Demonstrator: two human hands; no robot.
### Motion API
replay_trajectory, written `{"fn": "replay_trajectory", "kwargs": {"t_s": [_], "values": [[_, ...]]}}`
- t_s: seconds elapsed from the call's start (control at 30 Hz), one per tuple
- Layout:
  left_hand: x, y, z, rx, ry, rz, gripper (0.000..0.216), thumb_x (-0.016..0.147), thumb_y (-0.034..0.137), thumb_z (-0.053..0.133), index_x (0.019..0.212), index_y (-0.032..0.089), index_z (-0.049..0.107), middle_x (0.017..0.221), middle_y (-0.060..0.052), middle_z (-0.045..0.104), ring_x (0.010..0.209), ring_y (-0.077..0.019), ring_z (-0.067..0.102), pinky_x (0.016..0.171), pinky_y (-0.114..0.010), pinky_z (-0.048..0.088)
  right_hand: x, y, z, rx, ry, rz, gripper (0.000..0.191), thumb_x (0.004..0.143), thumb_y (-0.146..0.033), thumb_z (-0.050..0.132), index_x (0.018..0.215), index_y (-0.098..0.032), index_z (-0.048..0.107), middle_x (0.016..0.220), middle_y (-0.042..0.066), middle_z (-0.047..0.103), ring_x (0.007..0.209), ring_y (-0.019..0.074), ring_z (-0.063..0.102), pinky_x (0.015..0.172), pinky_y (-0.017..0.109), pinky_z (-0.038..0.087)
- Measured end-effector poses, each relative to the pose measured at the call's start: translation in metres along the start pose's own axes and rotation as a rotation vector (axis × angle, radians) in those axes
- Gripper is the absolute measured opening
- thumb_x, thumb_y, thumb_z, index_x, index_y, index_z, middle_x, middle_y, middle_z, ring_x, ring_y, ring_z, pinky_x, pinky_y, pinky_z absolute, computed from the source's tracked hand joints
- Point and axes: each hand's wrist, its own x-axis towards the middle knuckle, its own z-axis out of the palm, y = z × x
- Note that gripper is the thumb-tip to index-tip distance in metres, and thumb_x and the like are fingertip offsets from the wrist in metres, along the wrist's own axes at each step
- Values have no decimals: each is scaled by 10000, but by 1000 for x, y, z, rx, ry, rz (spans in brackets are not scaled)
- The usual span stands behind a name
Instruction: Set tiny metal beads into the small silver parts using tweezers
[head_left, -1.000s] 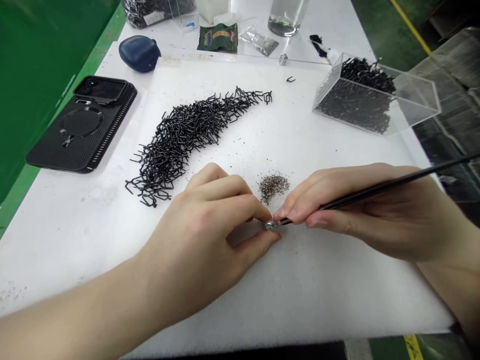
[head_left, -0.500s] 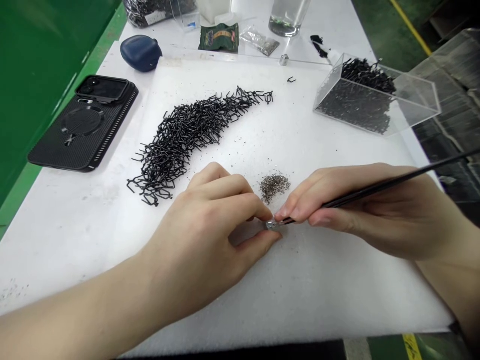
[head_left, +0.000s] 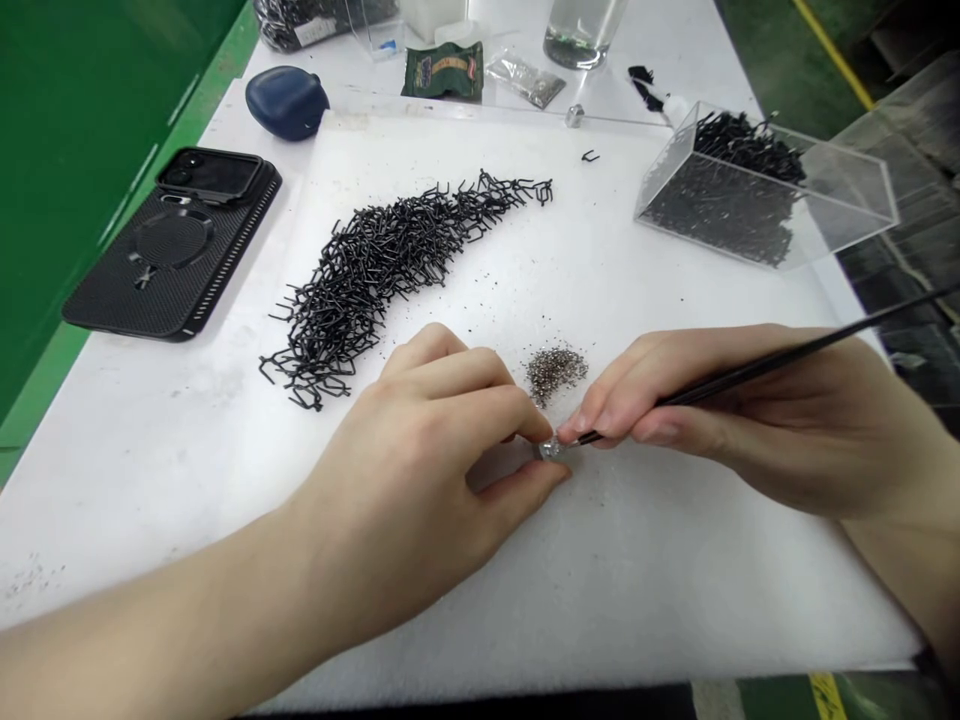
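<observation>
Our left hand [head_left: 420, 470] pinches a tiny silver part [head_left: 553, 450] between thumb and forefinger, just above the white pad [head_left: 600, 580]. Our right hand [head_left: 742, 420] is closed around a thin black tool [head_left: 750, 372], its tip touching the part. Just behind lies a small grey heap [head_left: 555, 368]. Farther back are a long pile of black clips [head_left: 390, 265], a clear box [head_left: 757, 190] at right and a phone [head_left: 172, 245] at left.

Near part of the white pad [head_left: 637, 590] lay open. Ahead, the black clip heap [head_left: 390, 265] blocked left-centre; the clear box [head_left: 757, 195] (clip-filled) blocked far right; small silver pile [head_left: 556, 368] sat between.
</observation>
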Motion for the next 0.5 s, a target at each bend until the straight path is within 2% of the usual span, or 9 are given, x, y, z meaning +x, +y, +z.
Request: {"fn": "replay_trajectory", "kwargs": {"t_s": [0.27, 0.5], "values": [[-1, -2, 1, 0, -22, -14, 55, 913, 203, 783, 898, 160, 813, 824, 8, 732, 849, -149, 595, 861, -288, 495, 0, 1, 0, -6, 7, -1, 190, 950, -158, 742, 1035, -307, 821, 973, 6, 823, 951, 195, 799, 846, 289, 657], [-1, -3, 1, -3, -21, -13, 65, 915, 203, 778, 876, 163, 813, 827, 13, 731, 822, -136, 595, 871, -292, 482, 1, 0, 1, -8, 6, 5, 139, 965, -199, 742, 1018, -304, 817, 966, 4, 826, 946, 182, 802, 845, 267, 659]]}}
